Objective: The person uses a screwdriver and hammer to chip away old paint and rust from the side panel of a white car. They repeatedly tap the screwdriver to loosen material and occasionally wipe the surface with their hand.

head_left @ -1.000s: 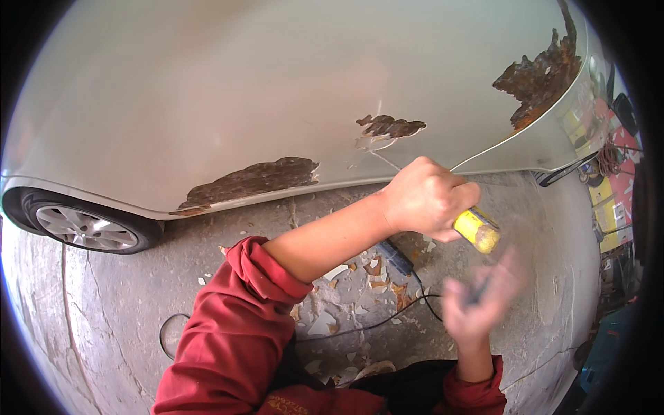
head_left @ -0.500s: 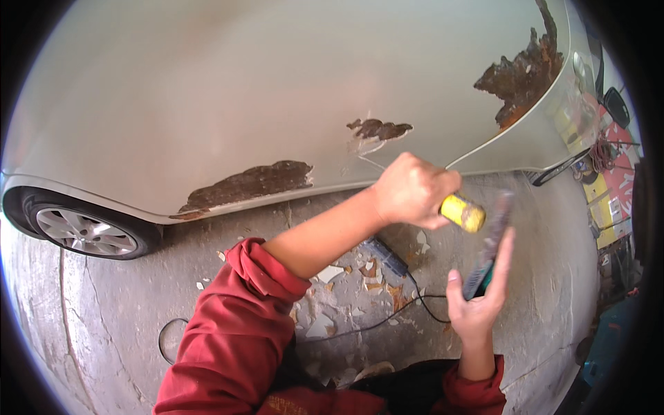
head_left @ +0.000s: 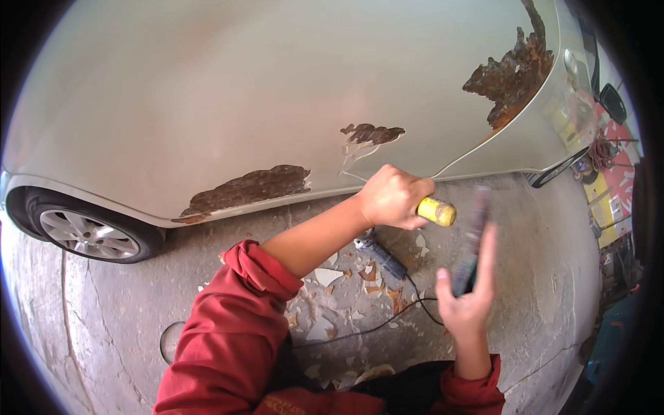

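Note:
My left hand (head_left: 389,198) is closed round a yellow-handled tool (head_left: 437,211) at the lower edge of a pale car body (head_left: 263,90). Its handle end points right; the hand hides its working end. To the right, my right hand (head_left: 465,311) grips a long dark tool (head_left: 476,232), smeared by motion and just off the handle end. I cannot make out its kind. Above my left hand, a small brown bare patch (head_left: 373,134) with a white chipped edge shows in the paint. Larger brown patches lie at the sill (head_left: 245,194) and upper right (head_left: 515,79).
Below my left hand an angle grinder (head_left: 384,259) lies on the concrete floor, its black cord (head_left: 360,334) curving behind it. Broken filler flakes (head_left: 327,277) are scattered round it. A wheel (head_left: 90,234) stands at left. Assorted gear (head_left: 602,155) lines the right side.
My left hand and the yellow handle have shifted left, and more of the grinder shows. My right hand and the dark tool have also moved slightly left; the view itself has shifted a little.

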Motion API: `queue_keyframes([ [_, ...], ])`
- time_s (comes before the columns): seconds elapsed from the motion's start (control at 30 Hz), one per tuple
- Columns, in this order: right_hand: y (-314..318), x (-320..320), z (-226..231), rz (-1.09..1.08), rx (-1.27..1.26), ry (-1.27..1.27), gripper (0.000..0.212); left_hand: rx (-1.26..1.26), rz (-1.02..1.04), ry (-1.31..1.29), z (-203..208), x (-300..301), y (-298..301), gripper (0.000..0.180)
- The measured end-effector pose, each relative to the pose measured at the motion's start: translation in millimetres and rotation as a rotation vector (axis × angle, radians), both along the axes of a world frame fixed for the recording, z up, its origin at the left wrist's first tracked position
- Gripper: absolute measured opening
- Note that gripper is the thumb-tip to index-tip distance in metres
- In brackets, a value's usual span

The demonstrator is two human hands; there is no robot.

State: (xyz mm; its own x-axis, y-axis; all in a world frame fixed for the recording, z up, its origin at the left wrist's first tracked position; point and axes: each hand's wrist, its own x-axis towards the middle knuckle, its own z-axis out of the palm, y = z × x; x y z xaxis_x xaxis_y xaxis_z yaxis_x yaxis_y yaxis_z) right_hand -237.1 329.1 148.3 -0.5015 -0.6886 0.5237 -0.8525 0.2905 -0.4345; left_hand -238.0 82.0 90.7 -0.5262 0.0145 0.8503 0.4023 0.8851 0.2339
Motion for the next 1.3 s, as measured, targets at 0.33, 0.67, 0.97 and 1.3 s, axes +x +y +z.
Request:
queue_keyframes([
  [0.33, 20, -9, 8, -0.082, -0.512, -0.053, 0.102, -0.054, -0.044, 0.153, 32, 10, 16, 0.033],
  [0.67, 8, -5, -13, 0.031, -0.051, -0.096, 0.094, -0.054, -0.071, 0.190, 43, 18, 10, 0.026],
  [0.97, 7, -4, -16, -0.023, -0.143, -0.189, 0.089, -0.006, -0.048, 0.212, 41, 15, 6, 0.029],
  [1.3, 20, -11, -2, 0.008, -0.535, -0.148, 0.039, -0.055, -0.049, 0.172, 34, 11, 4, 0.033],
])
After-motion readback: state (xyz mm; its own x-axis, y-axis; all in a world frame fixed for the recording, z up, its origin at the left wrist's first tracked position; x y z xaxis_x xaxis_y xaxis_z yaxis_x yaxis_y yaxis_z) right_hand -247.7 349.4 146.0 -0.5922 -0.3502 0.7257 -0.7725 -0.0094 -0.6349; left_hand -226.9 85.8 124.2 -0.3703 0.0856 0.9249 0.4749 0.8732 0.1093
